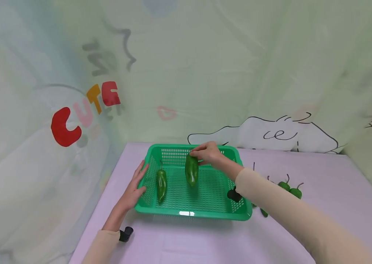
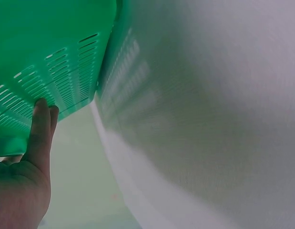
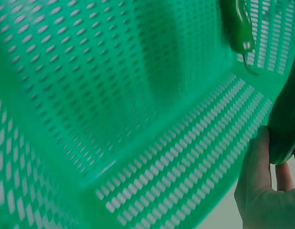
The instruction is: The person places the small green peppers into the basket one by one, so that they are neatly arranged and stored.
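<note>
A green plastic basket [image 1: 205,214] with slotted walls stands on the table. Inside, along its left wall, lies a long green pepper [image 1: 161,185] with its stem toward the back. My right hand [image 1: 208,152] pinches a second green pepper [image 1: 191,170] by its upper end, so that it hangs tip-down over the basket floor. In the right wrist view, the fingers [image 3: 259,162] press against that pepper's end. My left hand [image 1: 133,190] rests on the basket's left side; in the left wrist view its straight fingers [image 2: 41,124] lie along the slotted outer wall.
Several green peppers [image 1: 284,185] with thin stems lie on the table right of the basket, partly hidden by my right sleeve [image 1: 271,198]. The table bears a pale lilac cover [image 1: 186,242]. A printed cloth [image 1: 186,73] hangs behind and on the left.
</note>
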The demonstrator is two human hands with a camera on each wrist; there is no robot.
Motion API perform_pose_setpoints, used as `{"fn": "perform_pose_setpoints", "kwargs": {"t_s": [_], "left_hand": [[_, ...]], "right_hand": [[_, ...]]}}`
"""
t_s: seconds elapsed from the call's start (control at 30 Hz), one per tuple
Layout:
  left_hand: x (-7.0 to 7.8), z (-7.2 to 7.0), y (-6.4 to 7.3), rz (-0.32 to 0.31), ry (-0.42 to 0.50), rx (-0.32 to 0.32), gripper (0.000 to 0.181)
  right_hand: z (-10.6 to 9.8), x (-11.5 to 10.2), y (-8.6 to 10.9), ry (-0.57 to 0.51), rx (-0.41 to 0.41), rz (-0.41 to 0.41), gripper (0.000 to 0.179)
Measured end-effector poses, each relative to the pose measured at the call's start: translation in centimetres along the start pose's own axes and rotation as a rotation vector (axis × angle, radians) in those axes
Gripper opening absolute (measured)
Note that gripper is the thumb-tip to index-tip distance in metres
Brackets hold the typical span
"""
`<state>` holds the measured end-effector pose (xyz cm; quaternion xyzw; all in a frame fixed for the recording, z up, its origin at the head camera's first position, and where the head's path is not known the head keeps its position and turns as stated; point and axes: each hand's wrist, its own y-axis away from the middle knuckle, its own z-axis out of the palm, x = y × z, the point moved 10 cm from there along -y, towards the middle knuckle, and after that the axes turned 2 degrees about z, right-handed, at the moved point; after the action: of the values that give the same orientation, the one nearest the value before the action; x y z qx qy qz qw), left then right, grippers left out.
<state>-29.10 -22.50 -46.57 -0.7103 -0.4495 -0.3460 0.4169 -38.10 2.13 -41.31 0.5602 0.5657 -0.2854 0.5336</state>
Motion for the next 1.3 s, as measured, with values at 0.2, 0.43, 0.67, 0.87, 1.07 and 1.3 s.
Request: {"fn": "perform_pose_setpoints", "kwargs": {"t_s": [0.2,0.43,0.67,0.87,1.07,1.3], "left_hand": [[0.0,-0.1,-0.2,0.008,-0.023,0.008,0.082],[-0.2,0.1,0.0,-0.003,-0.025,0.01,0.082],[-0.3,0.0,-0.2,-0.005,-0.029,0.013,0.082],[0.3,0.0,-0.1,0.047,-0.02,0.015,0.082],[0.5,-0.1,-0.2,0.074,-0.044,0.021,0.081],[-0.5,-0.1,-0.2,0.017,-0.044,0.006,0.084]], "right_hand": [[3.4,0.7,-1.1,0.033,-0.028,-0.005,0.026],[6.6,2.0,-2.3,0.119,-0.073,-0.029,0.023],[9.0,3.4,-3.0,0.13,-0.11,-0.024,0.018],[10.2,4.1,-3.2,0.156,-0.105,-0.022,0.017],[10.3,5.0,-3.2,0.168,-0.072,-0.001,0.015],[10.8,5.2,-2.9,0.16,-0.05,-0.016,0.013]]}}
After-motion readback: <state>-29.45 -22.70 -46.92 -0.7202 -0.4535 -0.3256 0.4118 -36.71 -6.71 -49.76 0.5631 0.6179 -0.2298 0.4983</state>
